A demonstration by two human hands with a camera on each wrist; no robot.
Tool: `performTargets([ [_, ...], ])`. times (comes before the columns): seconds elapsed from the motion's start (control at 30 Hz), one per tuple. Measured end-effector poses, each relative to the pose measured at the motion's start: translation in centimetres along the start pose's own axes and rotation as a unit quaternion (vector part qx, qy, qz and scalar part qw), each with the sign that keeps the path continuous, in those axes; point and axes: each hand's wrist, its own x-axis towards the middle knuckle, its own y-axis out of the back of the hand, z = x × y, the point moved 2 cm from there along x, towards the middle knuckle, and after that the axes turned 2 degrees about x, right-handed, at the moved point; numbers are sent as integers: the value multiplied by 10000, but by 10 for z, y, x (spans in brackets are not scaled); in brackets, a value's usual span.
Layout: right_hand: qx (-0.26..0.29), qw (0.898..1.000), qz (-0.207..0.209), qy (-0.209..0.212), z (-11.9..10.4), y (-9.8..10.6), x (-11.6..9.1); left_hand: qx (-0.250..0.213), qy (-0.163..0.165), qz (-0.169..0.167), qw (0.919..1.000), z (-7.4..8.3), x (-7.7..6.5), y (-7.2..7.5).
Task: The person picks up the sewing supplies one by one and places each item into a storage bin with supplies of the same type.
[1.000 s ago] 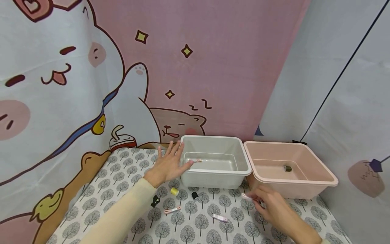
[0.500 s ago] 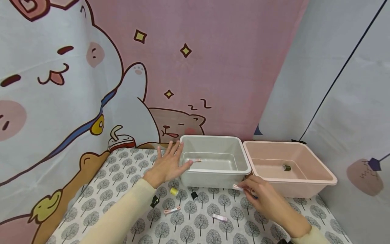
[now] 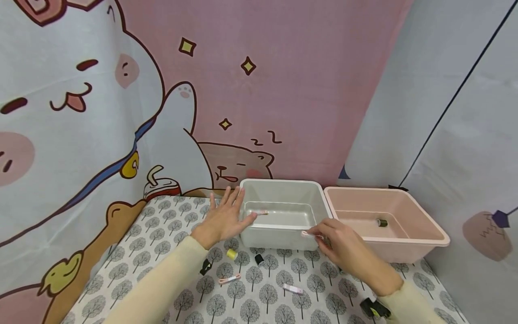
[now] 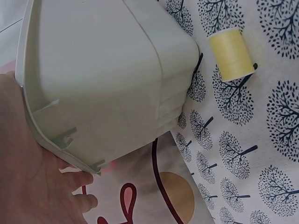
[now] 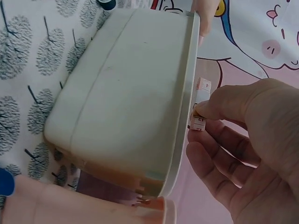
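My right hand point(image 3: 340, 243) pinches a small folded measuring tape point(image 3: 306, 233) between thumb and fingers at the front rim of the white bin point(image 3: 283, 238). Printed numbers show on this measuring tape point(image 5: 202, 95) in the right wrist view, where it is level with the rim. My left hand point(image 3: 222, 220) rests on the bin's left rim, fingers straight and spread, thumb reaching over the inside. Inside the white bin lies a small pinkish strip point(image 3: 262, 213), partly behind the thumb. To the right stands a pink bin point(image 3: 392, 242) with a dark thread spool point(image 3: 381, 222) in it.
On the tree-print cloth lie a yellow thread spool point(image 3: 232, 254), a black spool point(image 3: 259, 259), a folded pink tape point(image 3: 229, 279) and a pale lilac folded strip point(image 3: 292, 289). Small dark objects show beside the left forearm point(image 3: 205, 267) and the right sleeve. A printed curtain hangs behind.
My right hand has risen and moved left with the measuring tape, from in front of the pink bin up to the white bin's front rim. My left hand has stayed put.
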Motion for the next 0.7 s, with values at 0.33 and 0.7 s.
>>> performTargets([
  [0.33, 98, 9971, -571, -501, 16, -1, 25, 43, 14, -8, 10000, 1, -2, 2],
  [0.7, 200, 9988, -413, -190, 31, -2, 54, 95, 16, -64, 9999, 1, -1, 3],
])
